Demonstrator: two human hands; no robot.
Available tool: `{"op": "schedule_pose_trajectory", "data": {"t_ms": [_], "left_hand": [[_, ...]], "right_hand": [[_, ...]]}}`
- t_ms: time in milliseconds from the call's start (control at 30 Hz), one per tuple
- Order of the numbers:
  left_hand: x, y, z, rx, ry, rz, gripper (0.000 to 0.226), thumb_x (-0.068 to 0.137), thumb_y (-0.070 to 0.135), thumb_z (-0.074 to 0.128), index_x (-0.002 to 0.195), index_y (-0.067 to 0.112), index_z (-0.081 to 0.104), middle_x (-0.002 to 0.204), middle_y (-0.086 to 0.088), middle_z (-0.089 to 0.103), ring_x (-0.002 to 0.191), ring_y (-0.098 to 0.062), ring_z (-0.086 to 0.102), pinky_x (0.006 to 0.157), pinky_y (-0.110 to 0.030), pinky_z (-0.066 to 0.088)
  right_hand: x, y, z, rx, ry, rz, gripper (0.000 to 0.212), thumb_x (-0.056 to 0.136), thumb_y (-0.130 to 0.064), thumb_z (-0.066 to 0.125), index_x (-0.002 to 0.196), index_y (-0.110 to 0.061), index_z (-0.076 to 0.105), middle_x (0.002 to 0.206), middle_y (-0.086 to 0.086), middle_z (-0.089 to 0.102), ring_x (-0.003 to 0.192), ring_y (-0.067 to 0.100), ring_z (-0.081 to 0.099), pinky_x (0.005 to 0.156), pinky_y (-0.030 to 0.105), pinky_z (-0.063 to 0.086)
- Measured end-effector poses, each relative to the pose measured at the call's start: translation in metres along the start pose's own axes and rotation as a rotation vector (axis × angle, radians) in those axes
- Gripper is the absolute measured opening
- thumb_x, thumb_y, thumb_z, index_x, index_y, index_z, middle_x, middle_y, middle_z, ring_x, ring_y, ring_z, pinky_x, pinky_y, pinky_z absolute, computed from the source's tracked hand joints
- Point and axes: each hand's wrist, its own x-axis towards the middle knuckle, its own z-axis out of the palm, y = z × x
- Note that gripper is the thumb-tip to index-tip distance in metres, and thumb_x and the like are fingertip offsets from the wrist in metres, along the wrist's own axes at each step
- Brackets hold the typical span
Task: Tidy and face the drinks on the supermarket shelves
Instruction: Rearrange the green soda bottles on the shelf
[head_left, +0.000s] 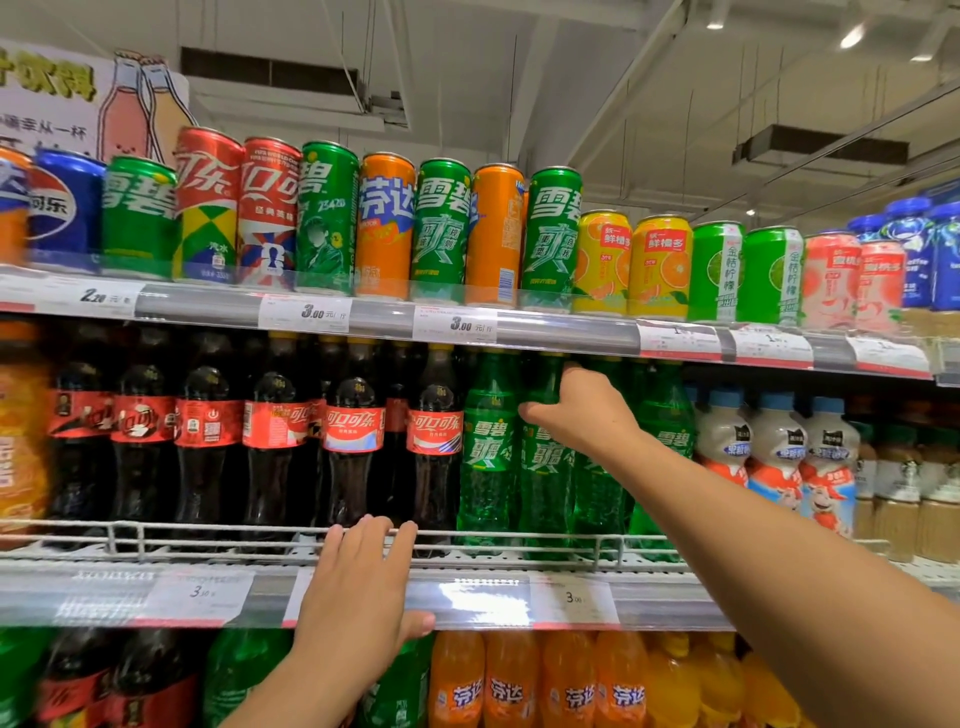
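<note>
Three shelves (322, 306) | supermarket ceiling | right hand (582, 410) grips green bottle (545, 467)

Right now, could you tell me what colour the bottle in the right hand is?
Green, seen in the head view: bottle, right hand.

right grip (582, 410) on green bottle (545, 457) (upright), left grip (358, 587) on shelf edge (156, 597)

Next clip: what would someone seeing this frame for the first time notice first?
Probably the right hand, reaching into the middle shelf with its grip on the upper part of a green Sprite bottle in the front row. Next, the left hand, fingers resting over the wire rail and price strip below the cola bottles. Above, a colourful row of cans lines the top shelf.
</note>
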Motion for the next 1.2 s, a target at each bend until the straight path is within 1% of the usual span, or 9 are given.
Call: {"op": "schedule_pose_trajectory", "data": {"t_ms": [367,433,500,567,667,733,833,967,1200], "left_hand": [[0.000,-0.001,0.000,0.011,-0.002,0.015,0.095,0.084,0.070,0.050,0.154,0.025,0.004,0.156,0.000,0.013,0.145,-0.022,0.009,0.119,-0.043,-0.003],[-0.001,0.000,0.000,0.005,-0.002,0.013,0.095,0.084,0.070,0.051,0.154,0.024,0.004,0.156,0.000,0.012,0.146,-0.023,0.008,0.120,-0.043,-0.003],[-0.001,0.000,0.000,0.007,0.001,0.016,0.095,0.085,0.069,0.050,0.154,0.024,0.004,0.157,-0.001,0.012,0.146,-0.023,0.008,0.120,-0.042,-0.002],[-0.001,0.000,-0.001,0.015,0.005,0.022,0.094,0.085,0.069,0.050,0.154,0.024,0.005,0.156,-0.001,0.012,0.146,-0.023,0.008,0.120,-0.042,-0.002],[-0.002,0.000,-0.003,0.031,0.010,0.029,0.093,0.084,0.070,0.050,0.154,0.023,0.008,0.155,-0.001,0.015,0.145,-0.023,0.011,0.120,-0.043,0.000],[-0.002,0.001,-0.003,0.031,0.016,0.026,0.093,0.084,0.070,0.051,0.153,0.024,0.009,0.155,-0.002,0.017,0.145,-0.024,0.012,0.121,-0.043,0.001],[-0.002,0.001,-0.003,0.040,0.015,0.025,0.093,0.084,0.070,0.051,0.153,0.024,0.010,0.154,-0.003,0.018,0.144,-0.024,0.013,0.121,-0.042,0.002],[-0.002,0.001,-0.002,0.047,0.032,0.024,0.093,0.083,0.070,0.052,0.152,0.023,0.012,0.152,-0.003,0.021,0.142,-0.025,0.017,0.121,-0.042,0.004],[-0.004,0.002,-0.005,0.064,0.018,0.027,0.092,0.083,0.070,0.053,0.152,0.022,0.014,0.150,-0.005,0.025,0.139,-0.027,0.021,0.119,-0.042,0.011]], "right_hand": [[0.002,0.002,0.005,0.035,-0.007,-0.031,0.040,0.082,-0.048,0.059,0.070,-0.015,0.041,0.056,-0.002,0.039,0.047,0.016,0.036,0.045,0.025,0.029],[0.000,0.002,0.009,0.003,0.003,-0.021,0.043,0.082,-0.052,0.057,0.084,-0.011,0.047,0.058,-0.002,0.043,0.046,0.015,0.039,0.042,0.023,0.029],[-0.002,0.003,0.013,-0.018,0.019,-0.014,0.057,0.083,-0.055,0.055,0.116,-0.009,0.046,0.063,-0.001,0.051,0.049,0.015,0.049,0.039,0.023,0.031],[-0.005,0.003,0.016,-0.020,0.036,-0.012,0.073,0.085,-0.056,0.054,0.137,-0.007,0.035,0.067,0.000,0.056,0.053,0.015,0.055,0.039,0.024,0.034],[-0.013,0.002,0.017,0.035,0.059,-0.006,0.085,0.089,-0.055,0.054,0.149,-0.006,0.020,0.083,0.004,0.061,0.057,0.014,0.057,0.041,0.026,0.037],[-0.023,0.003,0.016,0.090,0.081,-0.005,0.086,0.090,-0.053,0.055,0.153,-0.009,0.014,0.121,0.013,0.058,0.070,0.015,0.062,0.048,0.028,0.044],[-0.049,0.009,0.022,0.134,0.145,-0.086,0.080,0.092,-0.044,0.058,0.153,-0.014,0.016,0.153,0.008,0.029,0.119,0.024,0.053,0.087,0.034,0.047],[-0.105,0.025,0.050,0.105,0.203,-0.302,0.058,0.090,-0.025,0.059,0.143,-0.010,0.039,0.151,0.006,0.032,0.138,0.020,0.030,0.113,0.031,0.026],[-0.164,0.045,0.099,-0.158,0.113,-0.454,0.041,0.088,-0.025,0.064,0.126,-0.009,0.062,0.136,0.008,0.056,0.125,0.028,0.053,0.104,0.042,0.044]]}}
